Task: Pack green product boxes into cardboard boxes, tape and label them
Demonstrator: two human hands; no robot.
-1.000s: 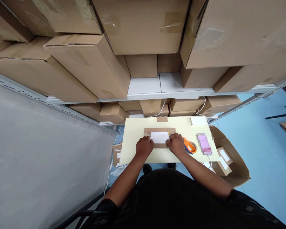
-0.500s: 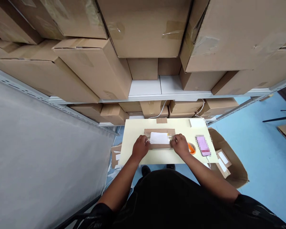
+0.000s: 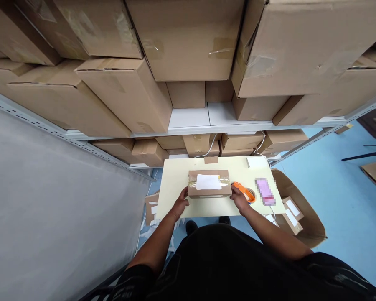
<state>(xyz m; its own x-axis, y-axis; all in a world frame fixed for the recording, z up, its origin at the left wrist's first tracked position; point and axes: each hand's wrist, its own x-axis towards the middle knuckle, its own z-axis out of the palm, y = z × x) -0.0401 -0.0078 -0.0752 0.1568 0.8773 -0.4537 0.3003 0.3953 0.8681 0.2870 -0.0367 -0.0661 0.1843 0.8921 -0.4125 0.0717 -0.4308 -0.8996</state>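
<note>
A small cardboard box (image 3: 208,193) lies on the cream table, with a white label (image 3: 208,182) on top and clear tape across its ends. My left hand (image 3: 179,204) is at the box's left end, fingers against its side and thumb near the lower corner. At the opposite end, my right hand (image 3: 239,200) has its fingers on the side of the box. The two hands hold the box between them. Just right of my right hand lies an orange tape dispenser (image 3: 243,191) with a roll of tape.
The table (image 3: 172,175) also bears a pink-screened phone (image 3: 265,191), a white block (image 3: 257,161) and a cardboard scrap (image 3: 211,159). A large open carton (image 3: 313,228) with labelled small boxes stands to the right. Ahead, a shelf (image 3: 188,118) is stacked with cartons.
My hands have moved from the taped top ends of the box down to its sides. The tape on both ends and the dispenser's orange handle now show.
</note>
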